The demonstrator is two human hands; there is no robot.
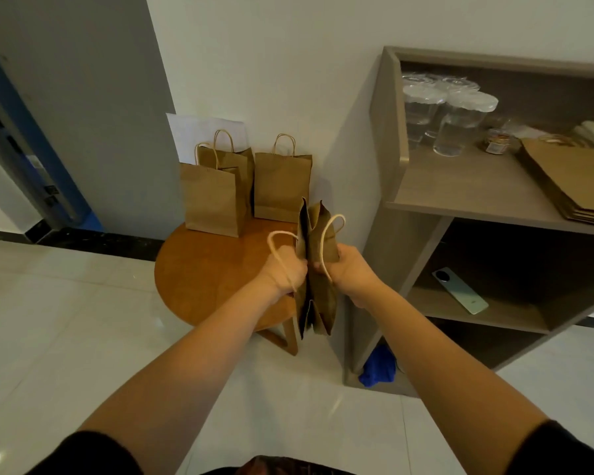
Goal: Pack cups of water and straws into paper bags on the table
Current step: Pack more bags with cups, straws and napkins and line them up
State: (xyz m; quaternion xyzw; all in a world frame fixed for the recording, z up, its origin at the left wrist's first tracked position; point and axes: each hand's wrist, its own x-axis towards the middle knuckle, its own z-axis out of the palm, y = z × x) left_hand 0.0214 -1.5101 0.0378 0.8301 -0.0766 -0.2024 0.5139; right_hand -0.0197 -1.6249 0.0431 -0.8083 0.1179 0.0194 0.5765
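Left hand: the left hand [286, 269] was curled round the left edge of a folded paper bag [318, 269], one cord handle looping over its back.
Right hand: the right hand [348, 269] gripped the bag's right edge, fingers closed on the paper, the other cord handle arching above it.
Held bag: it hung upright between both hands, only partly spread, over the near right edge of the round wooden table [206, 272].
Standing bags: three paper bags stood at the back of the table against the wall, a front-left bag [213, 197], a bag behind it [235, 159] and a right-hand bag [282, 183], all upright with handles up.
Cups of water: several clear lidded cups [456, 121] stood clustered on the upper shelf of the grey shelf unit [460, 197], to the right of the table.
Flat bags: a stack of folded bags [576, 180] lay on the same shelf, right of the cups, with a small jar [494, 140] between them.
Lower shelf: a phone [460, 291] lay flat there.
Floor: a blue cloth [378, 368] sat at the foot of the unit.
Straws: I could not make any out.
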